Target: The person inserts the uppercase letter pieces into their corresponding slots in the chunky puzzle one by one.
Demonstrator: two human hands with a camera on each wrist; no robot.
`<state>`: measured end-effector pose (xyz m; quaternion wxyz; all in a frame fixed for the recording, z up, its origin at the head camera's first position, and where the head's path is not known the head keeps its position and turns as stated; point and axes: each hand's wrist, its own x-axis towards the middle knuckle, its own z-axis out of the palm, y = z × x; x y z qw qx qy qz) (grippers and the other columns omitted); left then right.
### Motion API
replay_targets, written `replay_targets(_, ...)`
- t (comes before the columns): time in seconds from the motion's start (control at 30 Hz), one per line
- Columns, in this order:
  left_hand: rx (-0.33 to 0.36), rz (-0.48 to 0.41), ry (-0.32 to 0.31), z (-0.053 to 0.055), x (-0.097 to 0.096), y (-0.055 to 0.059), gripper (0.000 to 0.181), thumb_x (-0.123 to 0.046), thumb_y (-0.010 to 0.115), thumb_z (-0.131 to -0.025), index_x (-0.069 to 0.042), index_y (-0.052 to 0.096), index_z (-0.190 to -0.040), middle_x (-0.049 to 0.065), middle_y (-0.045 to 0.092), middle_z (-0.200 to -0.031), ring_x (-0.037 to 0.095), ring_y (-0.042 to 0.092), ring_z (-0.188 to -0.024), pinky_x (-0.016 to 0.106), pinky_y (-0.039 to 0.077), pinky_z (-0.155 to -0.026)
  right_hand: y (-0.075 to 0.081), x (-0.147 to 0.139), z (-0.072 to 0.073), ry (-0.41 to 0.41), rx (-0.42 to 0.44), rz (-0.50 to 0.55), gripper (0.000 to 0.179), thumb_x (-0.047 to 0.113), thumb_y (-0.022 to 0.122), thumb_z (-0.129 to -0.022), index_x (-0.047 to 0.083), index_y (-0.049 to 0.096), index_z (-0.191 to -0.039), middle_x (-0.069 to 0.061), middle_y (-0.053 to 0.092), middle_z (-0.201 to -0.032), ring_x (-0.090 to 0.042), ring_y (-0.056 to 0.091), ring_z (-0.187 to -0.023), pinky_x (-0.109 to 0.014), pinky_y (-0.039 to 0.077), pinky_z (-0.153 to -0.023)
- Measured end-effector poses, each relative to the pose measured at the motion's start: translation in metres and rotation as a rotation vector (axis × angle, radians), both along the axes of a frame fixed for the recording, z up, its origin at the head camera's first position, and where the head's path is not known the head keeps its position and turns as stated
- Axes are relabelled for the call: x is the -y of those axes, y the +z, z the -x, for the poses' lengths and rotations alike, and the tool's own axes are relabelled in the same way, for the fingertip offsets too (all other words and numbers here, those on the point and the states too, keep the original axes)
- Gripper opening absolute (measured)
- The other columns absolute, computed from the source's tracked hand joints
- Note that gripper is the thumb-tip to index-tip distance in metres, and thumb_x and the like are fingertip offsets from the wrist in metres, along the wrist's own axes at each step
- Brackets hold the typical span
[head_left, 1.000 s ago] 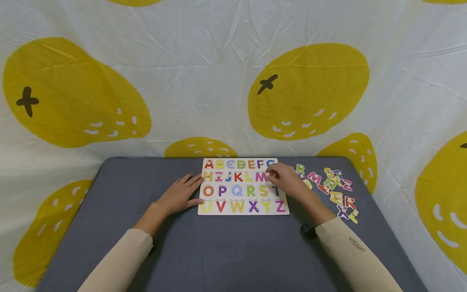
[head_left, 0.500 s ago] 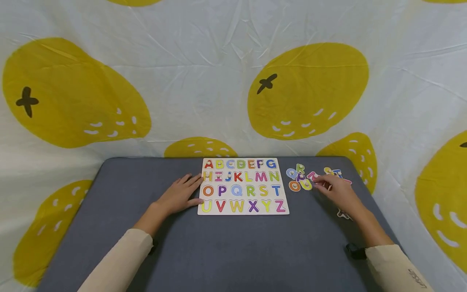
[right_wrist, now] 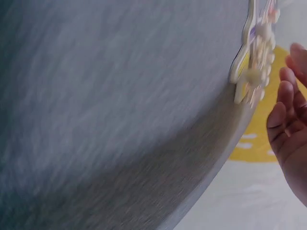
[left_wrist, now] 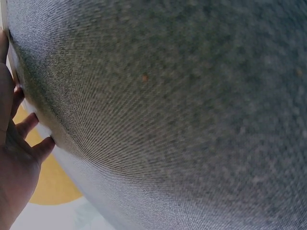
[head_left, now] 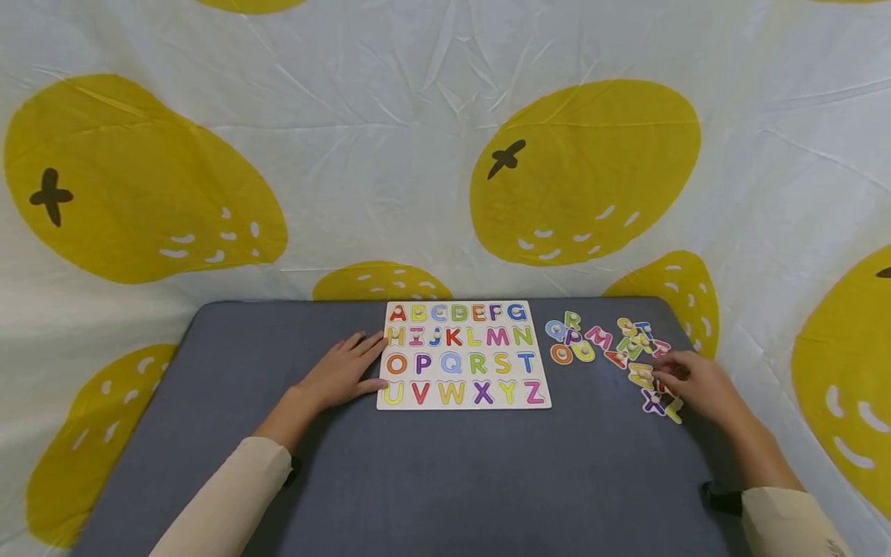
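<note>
A wooden alphabet puzzle board (head_left: 464, 406) lies at the table's back middle. Knobbed letters sit in its top row and at the left of the second row; the other places show printed letters. My left hand (head_left: 339, 373) rests along its left edge, fingers spread, also at the left of the left wrist view. My right hand (head_left: 699, 383) hovers over loose letter pieces at the right, fingers loosely bent, covering most of a red piece (head_left: 662, 384). Close by lie a purple X (head_left: 653, 402) and a yellow-green L (head_left: 674, 410). In the right wrist view nothing shows between the fingers (right_wrist: 285, 93).
Nearer the board are an orange O (head_left: 561, 354), a blue Q (head_left: 556, 330), a green R (head_left: 572, 319) and a yellow U (head_left: 584, 352). A pink M (head_left: 599, 338) lies beside them. Behind the dark grey table (head_left: 445, 480) hangs a fruit-patterned cloth (head_left: 376, 155).
My right hand has gone from the board's right side, past the pink M, to the pieces farther right. The nearer letters now show uncovered. My left hand stays put.
</note>
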<state>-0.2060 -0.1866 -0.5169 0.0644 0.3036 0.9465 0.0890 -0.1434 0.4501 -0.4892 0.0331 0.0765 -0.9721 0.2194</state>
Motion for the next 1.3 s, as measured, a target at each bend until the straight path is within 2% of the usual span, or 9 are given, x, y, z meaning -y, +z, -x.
replay_targets(0.17, -0.009, -0.002, -0.002, 0.000, 0.000, 0.000, 0.086, -0.059, 0.062, -0.098, -0.012, 0.032, -0.163, 0.009, 0.035, -0.168, 0.042, 0.032, -0.153, 0.064, 0.031, -0.119, -0.004, -0.009, -0.003, -0.007, 0.120, -0.032, 0.023, 0.022, 0.082, -0.090, 0.003, 0.076, -0.103, 0.002, 0.064, -0.081, -0.001, 0.047, -0.067, -0.023, 0.043, -0.059)
replay_targets(0.3, -0.006, 0.001, -0.001, 0.000, 0.000, 0.000, 0.086, -0.059, 0.062, -0.098, -0.012, 0.032, -0.164, 0.009, 0.034, -0.168, 0.042, 0.031, -0.154, 0.064, 0.031, -0.120, -0.007, -0.011, -0.004, -0.016, 0.151, -0.044, 0.023, 0.022, 0.080, -0.091, 0.003, 0.075, -0.103, 0.003, 0.061, -0.080, -0.002, 0.047, -0.067, -0.023, 0.041, -0.060)
replay_targets(0.53, 0.003, 0.003, -0.001, 0.001, -0.001, -0.001, 0.087, -0.060, 0.061, -0.098, -0.013, 0.031, -0.164, 0.008, 0.032, -0.169, 0.041, 0.030, -0.154, 0.064, 0.030, -0.120, -0.008, -0.011, -0.006, -0.029, 0.108, -0.048, 0.015, 0.017, 0.081, -0.091, 0.005, 0.073, -0.095, 0.002, 0.060, -0.077, -0.001, 0.045, -0.065, -0.024, 0.039, -0.058)
replay_targets(0.77, 0.008, 0.010, -0.003, 0.001, -0.001, -0.002, 0.087, -0.060, 0.061, -0.098, -0.013, 0.030, -0.164, 0.008, 0.032, -0.169, 0.041, 0.029, -0.155, 0.064, 0.030, -0.120, 0.001, -0.002, -0.002, -0.051, 0.063, -0.044, 0.021, 0.021, 0.082, -0.090, 0.003, 0.074, -0.099, 0.002, 0.063, -0.078, -0.004, 0.047, -0.066, -0.023, 0.041, -0.058)
replay_targets(1.0, 0.005, 0.006, -0.002, 0.001, 0.000, -0.002, 0.087, -0.059, 0.061, -0.098, -0.013, 0.030, -0.164, 0.009, 0.032, -0.169, 0.042, 0.029, -0.155, 0.064, 0.030, -0.120, 0.011, 0.024, 0.010, 0.013, -0.031, -0.037, 0.014, 0.018, 0.083, -0.088, 0.007, 0.076, -0.094, 0.006, 0.063, -0.074, 0.001, 0.047, -0.063, -0.022, 0.042, -0.056)
replay_targets(1.17, 0.008, 0.009, -0.001, 0.001, -0.001, -0.004, 0.087, -0.061, 0.060, -0.098, -0.013, 0.029, -0.165, 0.008, 0.032, -0.169, 0.041, 0.028, -0.155, 0.064, 0.030, -0.120, 0.016, 0.046, 0.018, 0.020, -0.025, -0.049, 0.014, 0.023, 0.082, -0.090, 0.011, 0.077, -0.095, 0.007, 0.062, -0.076, -0.002, 0.048, -0.066, -0.024, 0.043, -0.059)
replay_targets(1.3, 0.009, 0.013, 0.000, 0.001, 0.000, -0.005, 0.087, -0.061, 0.060, -0.098, -0.014, 0.029, -0.165, 0.008, 0.031, -0.169, 0.041, 0.028, -0.155, 0.064, 0.029, -0.120, 0.017, 0.067, 0.025, 0.052, -0.029, -0.034, 0.012, 0.019, 0.081, -0.091, 0.009, 0.076, -0.094, 0.006, 0.061, -0.075, -0.004, 0.048, -0.066, -0.026, 0.042, -0.062)
